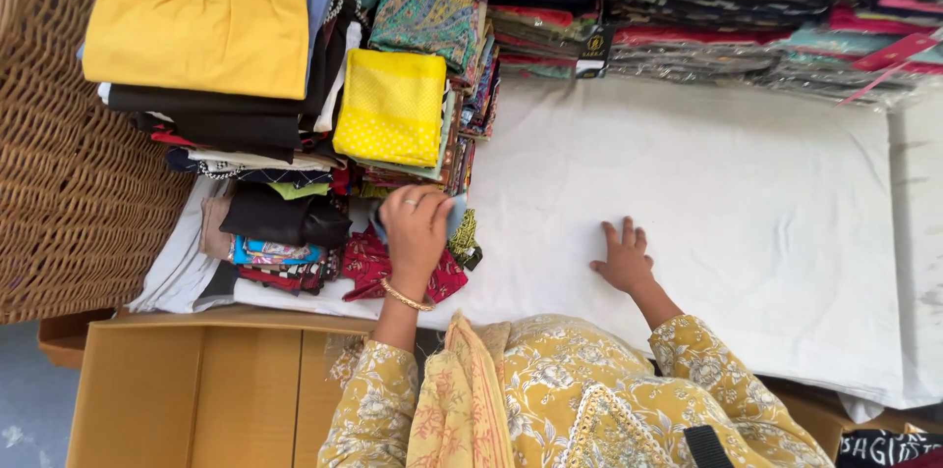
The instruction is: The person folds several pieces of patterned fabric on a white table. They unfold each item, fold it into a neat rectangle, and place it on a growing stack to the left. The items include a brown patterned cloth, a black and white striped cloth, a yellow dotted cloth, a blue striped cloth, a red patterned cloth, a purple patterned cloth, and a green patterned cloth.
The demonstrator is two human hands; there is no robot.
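— What do you have on the head view?

— I see the left hand (417, 232), a gold bangle at its wrist, closed around a pale blue folded cloth (459, 213). The cloth sits at the near edge of the low piles of folded prints, just beside a red patterned piece (365, 267) and below the bright yellow dotted folded fabric (391, 107).

— And the other hand?

— The right hand (622, 262) lies open, palm down, fingers spread on the white sheet (747, 193) covering the table. It holds nothing.

— Which step would you call it?

— I judge it a pick from the pile: the grip is on, but the blue cloth looks not yet clear of its neighbours.

— What would a next move need?

— A clean lift, I think, so the leaning stack beside it, topped by that yellow fabric, isn't dragged along. The bare sheet by the right hand is the nearest free surface.

— Anything else around?

— A mustard yellow folded garment (201, 16) on dark clothes at left, a brown woven wicker basket (59, 183), a cardboard box (196, 389) near the body, and plastic-wrapped fabric stacks (747, 6) along the far edge.
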